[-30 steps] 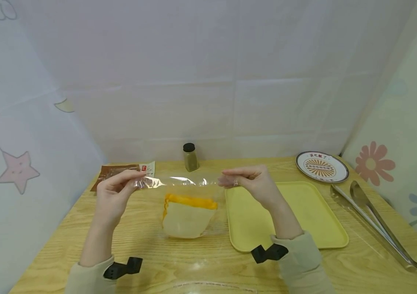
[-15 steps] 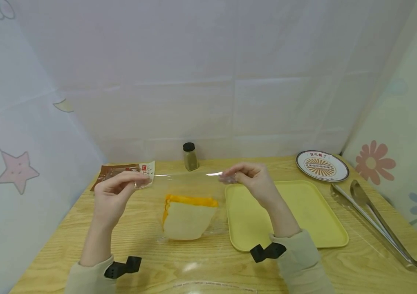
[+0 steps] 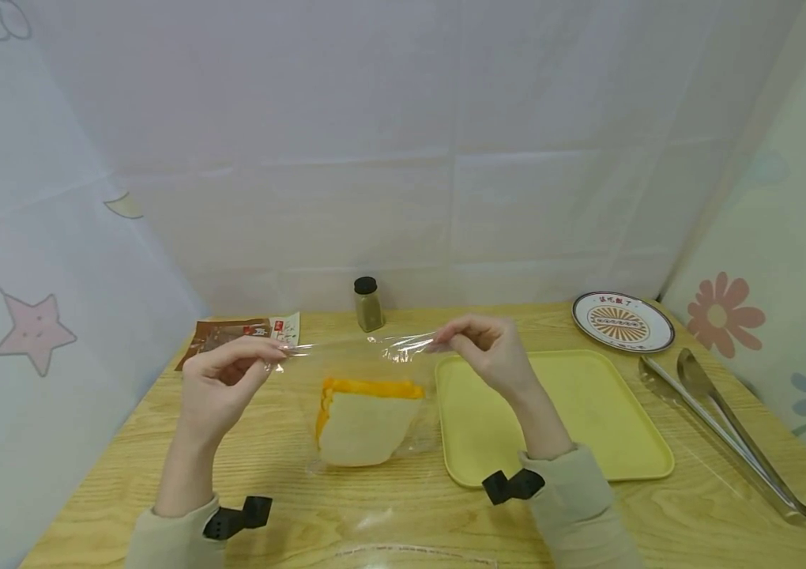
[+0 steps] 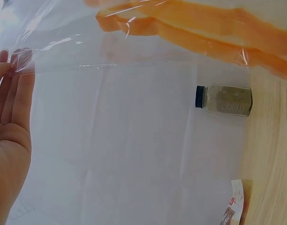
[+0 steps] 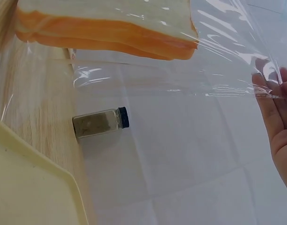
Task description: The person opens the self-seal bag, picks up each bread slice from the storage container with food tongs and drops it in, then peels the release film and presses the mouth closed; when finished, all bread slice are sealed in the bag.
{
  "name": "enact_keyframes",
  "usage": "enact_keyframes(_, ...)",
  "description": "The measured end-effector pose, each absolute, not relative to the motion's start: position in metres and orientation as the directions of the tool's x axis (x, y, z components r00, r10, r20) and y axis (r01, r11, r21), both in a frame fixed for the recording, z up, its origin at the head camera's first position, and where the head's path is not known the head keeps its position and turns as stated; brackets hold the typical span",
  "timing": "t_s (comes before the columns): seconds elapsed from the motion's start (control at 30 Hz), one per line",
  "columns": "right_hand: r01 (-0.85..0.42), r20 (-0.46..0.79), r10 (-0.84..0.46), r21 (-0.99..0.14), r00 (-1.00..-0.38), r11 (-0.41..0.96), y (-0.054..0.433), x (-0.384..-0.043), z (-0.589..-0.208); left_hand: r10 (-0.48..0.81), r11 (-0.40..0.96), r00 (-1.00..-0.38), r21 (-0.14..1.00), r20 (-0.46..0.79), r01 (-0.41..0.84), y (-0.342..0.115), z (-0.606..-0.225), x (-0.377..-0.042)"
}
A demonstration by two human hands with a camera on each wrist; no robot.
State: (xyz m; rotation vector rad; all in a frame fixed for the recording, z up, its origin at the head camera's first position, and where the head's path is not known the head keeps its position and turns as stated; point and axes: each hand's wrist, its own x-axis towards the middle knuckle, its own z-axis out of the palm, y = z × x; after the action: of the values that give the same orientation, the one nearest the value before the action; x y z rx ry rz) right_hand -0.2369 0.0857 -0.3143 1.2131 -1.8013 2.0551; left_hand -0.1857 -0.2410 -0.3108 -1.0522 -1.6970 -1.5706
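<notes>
A clear plastic bag (image 3: pixel 353 362) hangs between my two hands, with slices of bread (image 3: pixel 367 431) inside it; their crust is orange. My left hand (image 3: pixel 221 387) pinches the bag's upper left corner between thumb and fingers. At the upper right corner, my right hand (image 3: pixel 494 357) pinches the film the same way. In the left wrist view the crust (image 4: pixel 204 33) shows through the film, above the left hand's level. Two stacked bread slices (image 5: pixel 106 30) appear in the right wrist view. Whether the bag's bottom touches the table is hard to tell.
A yellow tray (image 3: pixel 559 419) lies right of the bag. Metal tongs (image 3: pixel 730 438) and a patterned plate (image 3: pixel 622 322) are farther right. A black-capped jar (image 3: pixel 369 307) stands at the back, and a brown packet (image 3: pixel 214 335) lies back left. Clear film (image 3: pixel 410 548) lies near the front edge.
The bag's top edge, stretched taut half a second ago, now looks looser and wrinkled near the right hand. Both hands shifted only slightly, keeping their pinch. The bread has moved slightly right.
</notes>
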Motion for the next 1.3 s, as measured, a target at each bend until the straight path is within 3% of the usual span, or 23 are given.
enact_keyframes(0.27,-0.640,0.711,-0.353,-0.702,-0.608,-0.313,0.084,-0.238,-0.317,0.165,-0.004,-0.457,0.463,0.874,0.886,-0.240,-0.311,-0.188)
enact_keyframes(0.43,-0.650,0.672,-0.273,-0.738,-0.688,-0.179,0.078,-0.235,-0.317,0.121,0.052,-0.439,0.436,0.890,0.898,-0.235,-0.307,-0.187)
enact_keyframes(0.63,-0.592,0.586,-0.199,-0.805,-0.785,-0.036,0.072,-0.230,-0.315,0.026,0.237,-0.460,0.441,0.888,0.866,-0.227,-0.305,-0.187)
enact_keyframes(0.83,-0.540,0.525,-0.193,-0.841,-0.829,0.031,0.070,-0.229,-0.314,-0.068,0.419,-0.559,0.532,0.826,0.735,-0.218,-0.302,-0.181)
enact_keyframes(0.93,-0.521,0.510,-0.204,-0.853,-0.836,0.003,0.070,-0.229,-0.313,-0.107,0.445,-0.629,0.603,0.770,0.662,-0.217,-0.301,-0.177)
enact_keyframes(1.03,-0.516,0.507,-0.208,-0.856,-0.836,-0.014,0.070,-0.230,-0.313,-0.106,0.444,-0.653,0.623,0.750,0.644,-0.218,-0.299,-0.175)
enact_keyframes(1.3,-0.550,0.548,-0.214,-0.833,-0.809,-0.053,0.073,-0.230,-0.310,-0.036,0.466,-0.565,0.514,0.824,0.720,-0.220,-0.295,-0.173)
